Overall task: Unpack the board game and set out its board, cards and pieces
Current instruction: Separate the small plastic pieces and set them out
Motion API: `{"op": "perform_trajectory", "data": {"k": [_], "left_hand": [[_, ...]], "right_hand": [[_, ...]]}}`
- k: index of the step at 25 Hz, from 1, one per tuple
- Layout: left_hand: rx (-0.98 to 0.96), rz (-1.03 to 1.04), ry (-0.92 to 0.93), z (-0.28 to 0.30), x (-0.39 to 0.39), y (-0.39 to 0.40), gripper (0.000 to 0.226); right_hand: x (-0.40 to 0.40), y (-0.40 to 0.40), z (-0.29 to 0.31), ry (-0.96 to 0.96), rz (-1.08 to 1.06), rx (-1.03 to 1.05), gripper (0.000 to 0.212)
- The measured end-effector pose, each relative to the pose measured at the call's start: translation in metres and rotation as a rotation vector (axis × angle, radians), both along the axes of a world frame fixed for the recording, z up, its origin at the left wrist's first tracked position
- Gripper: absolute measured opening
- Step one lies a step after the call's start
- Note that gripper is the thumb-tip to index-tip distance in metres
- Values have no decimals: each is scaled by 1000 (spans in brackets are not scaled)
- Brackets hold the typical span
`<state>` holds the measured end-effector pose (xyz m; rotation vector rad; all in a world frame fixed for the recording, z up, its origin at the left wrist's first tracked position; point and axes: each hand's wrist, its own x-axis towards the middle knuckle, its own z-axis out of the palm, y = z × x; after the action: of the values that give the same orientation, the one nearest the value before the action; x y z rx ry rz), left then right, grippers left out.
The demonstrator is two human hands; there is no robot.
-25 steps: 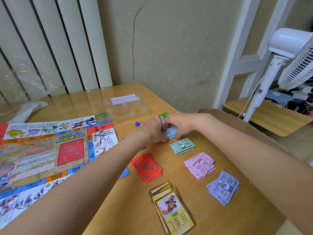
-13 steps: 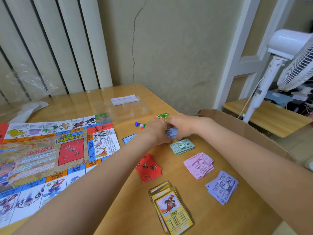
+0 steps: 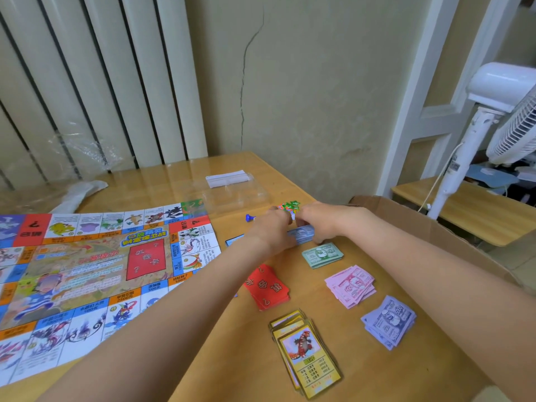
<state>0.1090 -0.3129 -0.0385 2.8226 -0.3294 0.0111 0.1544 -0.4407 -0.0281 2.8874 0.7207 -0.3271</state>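
Mostly, the unpacking looks done, as far as I can judge; the board [image 3: 95,274] lies unfolded and flat on the left of the table [image 3: 232,358], its right edge near the card piles; 5 piles are set out to its right, well apart from each other: a green stack of play money [image 3: 321,254], a pink stack [image 3: 350,285], a purple stack [image 3: 388,322], a red pile of cards [image 3: 268,287] and a yellow deck [image 3: 307,355] fanned a little, its top card showing a red creature; what seems left is the blue stack of notes [image 3: 301,236] at the far end of that row, plus the small pieces behind it; the left hand [image 3: 271,232] and right hand [image 3: 319,220] meet over this blue stack, fingers curled round its 2 ends as if squaring it on the table; how tightly they grip I cannot tell; the notes look thin and slippery, so the stack may splay once let go; a blue pawn [image 3: 249,217] stands just beyond the left hand, and a bright green and red packet [image 3: 289,206] sits behind the fingers, partly hidden; a clear plastic tray [image 3: 232,195] lies further back, and a cardboard box [image 3: 429,227] stands open at the right edge of the table.
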Motion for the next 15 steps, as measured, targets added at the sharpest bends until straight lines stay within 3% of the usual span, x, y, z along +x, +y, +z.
{"op": "perform_trajectory", "data": {"k": [4,10,15], "left_hand": [[0,-1,-19,3,-7,24,40],[-40,67,-76,14,-22,63,36],[-130,153,-81,24,-31,104,39]], "right_hand": [[-3,-2,11,21,-8,-57,63],[-14,9,32,-68,-2,246,32],[-22,55,32,-41,38,470,24]]}}
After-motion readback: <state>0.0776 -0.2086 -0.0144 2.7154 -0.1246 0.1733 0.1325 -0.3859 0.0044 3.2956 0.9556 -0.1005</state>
